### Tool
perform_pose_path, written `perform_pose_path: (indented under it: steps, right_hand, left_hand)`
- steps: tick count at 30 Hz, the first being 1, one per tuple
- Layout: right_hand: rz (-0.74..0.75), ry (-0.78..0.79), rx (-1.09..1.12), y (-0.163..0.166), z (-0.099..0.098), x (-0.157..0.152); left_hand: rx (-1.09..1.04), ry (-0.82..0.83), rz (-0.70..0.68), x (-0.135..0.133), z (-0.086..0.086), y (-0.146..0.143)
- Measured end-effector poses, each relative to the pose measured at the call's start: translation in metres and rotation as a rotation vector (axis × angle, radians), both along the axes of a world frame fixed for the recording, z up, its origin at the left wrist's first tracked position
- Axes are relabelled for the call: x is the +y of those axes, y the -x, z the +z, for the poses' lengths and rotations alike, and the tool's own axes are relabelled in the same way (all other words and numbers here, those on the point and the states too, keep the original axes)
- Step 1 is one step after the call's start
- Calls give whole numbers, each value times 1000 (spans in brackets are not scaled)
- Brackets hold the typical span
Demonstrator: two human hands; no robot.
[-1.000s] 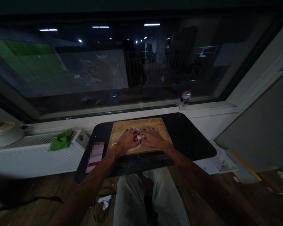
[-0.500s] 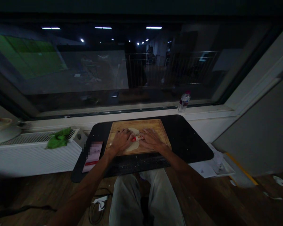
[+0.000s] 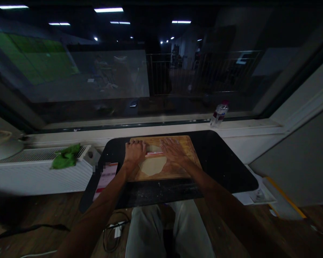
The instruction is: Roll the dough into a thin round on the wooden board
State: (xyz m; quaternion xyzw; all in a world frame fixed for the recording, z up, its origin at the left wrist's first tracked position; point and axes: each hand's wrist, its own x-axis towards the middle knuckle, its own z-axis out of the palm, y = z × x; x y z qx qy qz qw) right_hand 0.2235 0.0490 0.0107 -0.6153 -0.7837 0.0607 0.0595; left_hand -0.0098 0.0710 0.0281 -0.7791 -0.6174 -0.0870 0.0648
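Note:
A wooden board [image 3: 188,143] lies on a small black table [image 3: 220,161]. On the board lies a flat pale sheet of dough [image 3: 152,166]. Across its far edge rests a thin roller with a red and white middle [image 3: 154,153]. My left hand [image 3: 134,152] presses on the roller's left end with fingers curled over it. My right hand [image 3: 172,150] lies flat on its right end, fingers stretched out.
A plastic water bottle [image 3: 218,114] stands on the window sill at the back right. A green cloth [image 3: 66,160] lies on the white radiator at left, a red and white card [image 3: 104,179] on the table's left edge. Papers [image 3: 255,196] and cables [image 3: 111,234] lie on the floor.
Both hands have pushed the roller away from me toward the board's far edge. More of the flattened dough now shows behind them. The camera tilted slightly.

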Motion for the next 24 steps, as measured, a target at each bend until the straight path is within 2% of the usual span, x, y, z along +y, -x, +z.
perform_pose_path:
  steps: [6, 11, 16, 20, 24]
  right_hand:
    - [-29, 85, 39, -2, -2, 38]
    - [-57, 136, 79, 0, 2, 52]
    - [-62, 30, 41, 3, 1, 33]
    - [-47, -59, 23, 4, -4, 6]
    - [-76, -65, 28, 6, -6, -17]
  left_hand:
    - [-49, -17, 70, 24, 6, -3]
    - [-50, -30, -3, 41, 6, -3]
    - [-23, 62, -164, 38, 0, 1]
    - [-54, 111, -191, 17, -7, 5]
    - [-116, 155, -251, 2, -11, 8]
